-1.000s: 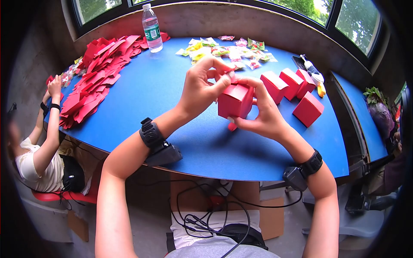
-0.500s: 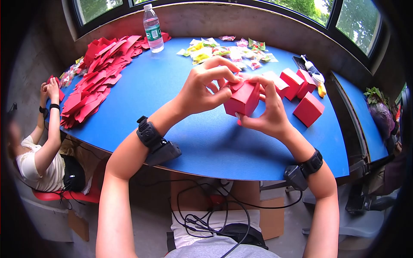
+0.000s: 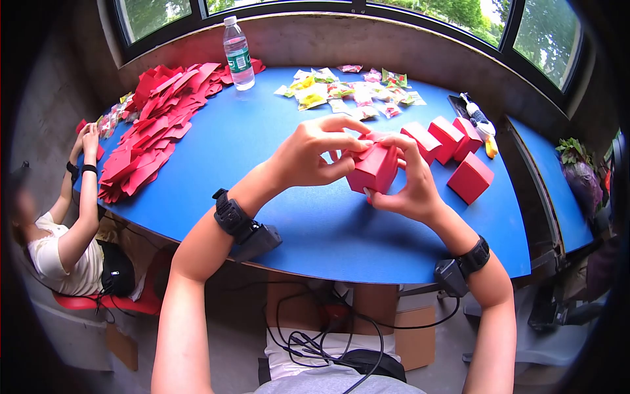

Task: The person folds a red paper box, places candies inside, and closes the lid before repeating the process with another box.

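A small red paper box (image 3: 373,169) is held above the blue table, between both of my hands. My left hand (image 3: 321,150) pinches its top edge from the left, where folded flaps show. From the right, my right hand (image 3: 412,176) grips it, thumb low on the front and fingers at the top. My fingers partly hide the top of the box. To the right on the table stand several finished-looking red boxes, among them a front box (image 3: 470,178) and a back box (image 3: 446,139).
Flat red box blanks (image 3: 147,131) lie heaped at the left. A water bottle (image 3: 239,59) stands at the back, beside wrapped candies (image 3: 354,92). A white-and-yellow object (image 3: 484,125) lies at the right edge. At far left, a co-worker's hands (image 3: 88,138) hold something red.
The camera view has shifted slightly, so the table sits a little lower. Both hands keep hold of the red box, with small finger movements at its top.
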The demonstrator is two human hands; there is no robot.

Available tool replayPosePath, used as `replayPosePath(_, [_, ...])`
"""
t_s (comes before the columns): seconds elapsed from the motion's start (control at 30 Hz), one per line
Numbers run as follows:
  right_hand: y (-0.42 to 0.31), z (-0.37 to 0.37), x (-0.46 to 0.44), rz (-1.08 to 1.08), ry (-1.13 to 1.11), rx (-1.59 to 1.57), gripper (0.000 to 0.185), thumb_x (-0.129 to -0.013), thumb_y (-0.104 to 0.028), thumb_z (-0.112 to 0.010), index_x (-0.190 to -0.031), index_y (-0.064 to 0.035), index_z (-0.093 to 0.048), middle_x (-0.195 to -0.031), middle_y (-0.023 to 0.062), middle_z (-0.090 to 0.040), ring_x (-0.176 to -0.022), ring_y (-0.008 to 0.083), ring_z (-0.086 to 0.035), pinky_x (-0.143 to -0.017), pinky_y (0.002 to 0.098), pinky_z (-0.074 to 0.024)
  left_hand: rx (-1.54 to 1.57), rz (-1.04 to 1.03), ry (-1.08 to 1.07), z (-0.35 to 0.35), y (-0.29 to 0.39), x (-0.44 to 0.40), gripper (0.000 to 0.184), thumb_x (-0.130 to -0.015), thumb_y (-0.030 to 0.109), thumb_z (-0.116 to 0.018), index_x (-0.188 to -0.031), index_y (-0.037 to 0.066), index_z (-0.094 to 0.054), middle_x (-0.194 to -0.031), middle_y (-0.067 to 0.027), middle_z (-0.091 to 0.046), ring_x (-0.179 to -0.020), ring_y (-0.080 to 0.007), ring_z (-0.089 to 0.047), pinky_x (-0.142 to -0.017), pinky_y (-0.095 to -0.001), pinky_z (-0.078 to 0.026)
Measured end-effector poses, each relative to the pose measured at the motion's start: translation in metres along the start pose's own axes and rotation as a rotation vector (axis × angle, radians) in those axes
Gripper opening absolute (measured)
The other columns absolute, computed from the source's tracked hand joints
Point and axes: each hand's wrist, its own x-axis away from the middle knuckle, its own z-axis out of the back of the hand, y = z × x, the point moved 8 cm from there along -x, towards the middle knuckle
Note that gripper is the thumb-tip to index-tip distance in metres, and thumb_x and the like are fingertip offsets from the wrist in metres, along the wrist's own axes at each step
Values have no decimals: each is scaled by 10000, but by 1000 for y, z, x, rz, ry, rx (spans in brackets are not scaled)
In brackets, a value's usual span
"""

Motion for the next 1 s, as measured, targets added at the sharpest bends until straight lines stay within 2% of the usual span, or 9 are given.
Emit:
replayPosePath(0.17, [-3,0,0,6,9,-31,667,-622,-98,-735,-1185,-51,-381,-1146,139,-512,-1056,258,-539,-896,359,-449,-28,10,6,0,-1,0,187,-671,-5,-611,-844,42,-662,-1000,-110,-620,-724,-182,-655,-578,-271,-565])
replayPosePath(0.27, [1,-1,0,-5,-6,-28,659,-625,-98,-737,-1181,-52,-386,-1148,137,-512,-1059,255,-538,-896,358,-450,-57,-49,14,0,3,-1,171,-667,1,-608,-825,48,-656,-987,-111,-617,-699,-195,-651,-559,-273,-560])
replayPosePath(0.33, [2,-3,-1,7,-20,-25,659,-626,-103,-740,-1181,-52,-389,-1151,139,-511,-1058,253,-539,-894,357,-452,-204,-131,6,0,10,0,153,-666,11,-606,-808,52,-646,-974,-112,-612,-680,-214,-642,-554,-288,-552])
replayPosePath(0.43, [1,-2,0,-20,-19,-11,659,-625,-105,-741,-1180,-51,-390,-1159,142,-509,-1055,253,-540,-893,356,-454,-172,-30,1,1,7,0,138,-666,20,-610,-797,55,-637,-966,-109,-608,-679,-228,-635,-565,-304,-546])
replayPosePath(0.67, [4,-2,0,-11,-16,-43,655,-626,-111,-743,-1174,-51,-389,-1135,141,-511,-1037,259,-546,-882,358,-458,-175,-98,-6,-1,8,0,164,-659,11,-617,-816,51,-642,-1002,-116,-590,-689,-229,-638,-600,-318,-551])
replayPosePath(0.73, [4,-1,0,21,-8,26,699,-595,-126,-771,-1165,-81,-369,-1148,124,-510,-1026,245,-570,-858,373,-502,-79,-75,-3,-2,5,0,270,-656,-21,-599,-896,72,-678,-1050,-144,-588,-771,-204,-620,-632,-302,-543])
replayPosePath(0.87, [4,1,1,19,15,31,710,-595,-133,-781,-1166,-84,-363,-1137,125,-510,-1031,245,-568,-859,377,-502,-69,-58,-26,-1,6,1,297,-672,-13,-598,-941,79,-686,-1053,-152,-579,-784,-209,-618,-656,-312,-544])
replayPosePath(1.0, [3,2,2,7,3,19,721,-605,-143,-793,-1169,-87,-348,-1147,129,-494,-1040,246,-564,-865,380,-500,80,3,-43,-2,2,-3,262,-699,9,-608,-943,60,-689,-1015,-135,-564,-848,-201,-604,-682,-297,-549])
